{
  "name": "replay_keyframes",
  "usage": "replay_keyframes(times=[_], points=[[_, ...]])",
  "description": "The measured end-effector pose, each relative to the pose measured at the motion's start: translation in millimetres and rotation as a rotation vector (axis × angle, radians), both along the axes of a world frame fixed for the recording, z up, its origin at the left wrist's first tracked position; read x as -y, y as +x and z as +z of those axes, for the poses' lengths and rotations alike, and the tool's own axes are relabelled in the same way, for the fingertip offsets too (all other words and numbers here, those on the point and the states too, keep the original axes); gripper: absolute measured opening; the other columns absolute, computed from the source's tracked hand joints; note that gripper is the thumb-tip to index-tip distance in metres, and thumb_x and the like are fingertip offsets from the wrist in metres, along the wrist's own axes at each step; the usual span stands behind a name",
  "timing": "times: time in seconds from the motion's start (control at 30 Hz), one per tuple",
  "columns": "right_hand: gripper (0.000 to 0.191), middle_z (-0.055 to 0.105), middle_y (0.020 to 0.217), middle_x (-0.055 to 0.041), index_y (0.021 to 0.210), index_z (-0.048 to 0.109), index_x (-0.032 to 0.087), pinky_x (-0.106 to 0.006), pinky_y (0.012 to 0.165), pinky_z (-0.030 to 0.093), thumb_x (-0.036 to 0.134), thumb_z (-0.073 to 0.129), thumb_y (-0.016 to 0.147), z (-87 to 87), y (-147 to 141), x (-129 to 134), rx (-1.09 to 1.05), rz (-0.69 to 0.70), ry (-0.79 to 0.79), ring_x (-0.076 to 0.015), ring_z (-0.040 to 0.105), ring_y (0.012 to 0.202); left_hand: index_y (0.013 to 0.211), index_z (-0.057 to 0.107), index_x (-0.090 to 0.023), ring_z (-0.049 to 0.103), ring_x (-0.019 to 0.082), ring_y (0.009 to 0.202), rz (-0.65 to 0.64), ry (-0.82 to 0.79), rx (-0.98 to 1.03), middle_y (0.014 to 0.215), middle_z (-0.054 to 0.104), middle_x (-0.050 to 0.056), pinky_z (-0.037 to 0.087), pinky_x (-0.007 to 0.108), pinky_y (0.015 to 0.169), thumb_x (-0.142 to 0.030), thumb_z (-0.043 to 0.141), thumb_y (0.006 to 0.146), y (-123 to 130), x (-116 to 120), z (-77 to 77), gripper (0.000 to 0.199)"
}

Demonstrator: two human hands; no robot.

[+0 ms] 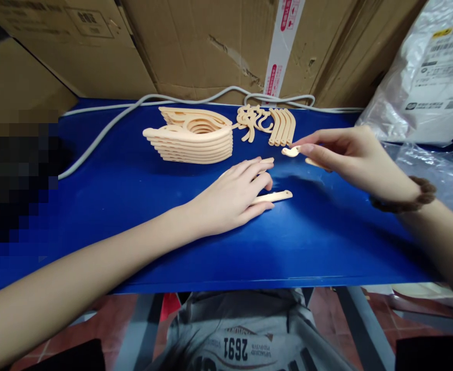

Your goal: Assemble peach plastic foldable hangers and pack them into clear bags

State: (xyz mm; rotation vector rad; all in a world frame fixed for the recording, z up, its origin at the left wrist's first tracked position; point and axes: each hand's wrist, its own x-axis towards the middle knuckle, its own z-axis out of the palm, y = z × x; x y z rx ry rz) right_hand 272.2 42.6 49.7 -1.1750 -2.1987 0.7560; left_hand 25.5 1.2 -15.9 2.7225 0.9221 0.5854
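Observation:
My left hand (240,198) lies palm down on the blue tabletop, its fingers bent over a beige plastic hanger piece (282,196). One end with a hole sticks out beyond the thumb, and another beige tip (267,161) shows past the fingers; the palm hides the rest. My right hand (344,154), raised to the right, pinches a small curved beige plastic piece (290,151) between thumb and fingertips. A further beige bit shows below those fingers; whether it is the same piece I cannot tell. Behind my left hand stands a stack of beige hanger parts (195,141).
Beige hooks (249,121) lie in a pile at the back, beside a row of curved strips (282,126). A white cable (134,105) runs along the cardboard boxes (211,46). Clear plastic packaging (423,77) with a label stands at right. The table's front edge (226,286) is near me.

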Motion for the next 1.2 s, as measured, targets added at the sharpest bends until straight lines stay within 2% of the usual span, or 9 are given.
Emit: replay_keyframes(times=[0.07,0.13,0.23,0.33,0.6,0.77,0.93,1.1,1.2], points=[[0.031,0.068,0.078,-0.0019,0.092,0.073,0.022,-0.030,0.053,0.039,0.052,0.065,0.092,-8.1,2.6,-3.4,-0.019,0.013,-0.035,-0.0141,0.053,0.063,0.116,0.058,-0.014,0.037,0.035,0.151,-0.003,-0.023,-0.011,0.158,0.044,0.022,0.034,0.056,0.124,-0.034,0.049,0.106,-0.2,0.0,0.3,0.024],[0.029,0.066,0.073,-0.0007,0.089,0.067,0.024,-0.030,0.055,0.042,0.053,0.065,0.093,-15.4,3.2,-5.0,-0.080,0.044,-0.087,-0.0149,0.056,0.062,0.113,0.057,-0.014,0.036,0.035,0.152,-0.003,-0.034,-0.023,0.158,0.043,0.022,0.032,0.056,0.125,-0.032,0.045,0.107,-0.5,-0.2,0.9,0.022],[0.026,0.070,0.080,-0.0015,0.089,0.059,0.026,-0.033,0.065,0.052,0.051,0.063,0.096,-23.2,1.3,-2.2,-0.168,0.072,-0.121,-0.0183,0.067,0.071,0.108,0.056,-0.014,0.036,0.034,0.153,0.022,-0.047,-0.022,0.158,0.044,0.022,0.030,0.056,0.126,-0.031,0.042,0.108,-2.0,-1.6,0.9,0.022],[0.023,0.072,0.080,-0.0007,0.092,0.055,0.027,-0.033,0.063,0.052,0.049,0.059,0.099,-26.9,-0.1,4.2,-0.127,0.059,-0.082,-0.0182,0.068,0.067,0.107,0.054,-0.015,0.035,0.032,0.154,0.063,-0.069,0.004,0.157,0.046,0.021,0.028,0.055,0.127,-0.032,0.040,0.109,-4.7,-3.9,0.5,0.023],[0.021,0.068,0.071,0.0011,0.090,0.055,0.026,-0.033,0.062,0.045,0.045,0.054,0.100,-24.4,3.3,9.4,0.098,0.083,0.077,-0.0170,0.061,0.059,0.105,0.049,-0.016,0.028,0.031,0.157,0.059,-0.099,0.039,0.162,0.039,0.022,0.025,0.054,0.129,-0.032,0.037,0.109,-8.3,-5.7,2.3,0.020],[0.036,0.060,0.066,0.0017,0.084,0.055,0.025,-0.032,0.061,0.038,0.051,0.042,0.105,-21.3,-0.2,11.3,0.222,0.156,0.070,-0.0157,0.051,0.054,0.103,0.046,-0.018,0.025,0.029,0.158,0.052,-0.127,0.051,0.163,0.037,0.021,0.024,0.054,0.130,-0.031,0.037,0.109,-7.6,-4.9,3.8,0.017],[0.037,0.055,0.066,0.0017,0.087,0.055,0.025,-0.031,0.058,0.036,0.051,0.037,0.106,-21.7,-3.2,14.5,0.261,0.205,0.037,-0.0164,0.049,0.055,0.103,0.046,-0.019,0.025,0.028,0.158,0.051,-0.140,0.076,0.163,0.039,0.020,0.025,0.055,0.130,-0.032,0.037,0.109,-6.8,-4.4,3.4,0.016],[0.034,0.058,0.065,0.0023,0.088,0.056,0.025,-0.030,0.057,0.034,0.053,0.046,0.103,-23.4,-4.4,15.3,0.284,0.242,0.020,-0.0158,0.051,0.055,0.102,0.048,-0.019,0.027,0.029,0.158,0.054,-0.156,0.091,0.162,0.040,0.019,0.026,0.056,0.129,-0.032,0.039,0.109,-6.9,-4.4,2.3,0.017],[0.033,0.057,0.063,0.0033,0.086,0.056,0.025,-0.029,0.057,0.034,0.053,0.048,0.103,-24.9,-4.0,14.2,0.284,0.254,0.019,-0.0153,0.050,0.054,0.104,0.050,-0.018,0.031,0.028,0.156,0.049,-0.201,0.178,0.159,0.045,0.019,0.029,0.054,0.128,-0.031,0.040,0.108,-7.9,-3.9,4.9,0.017]])
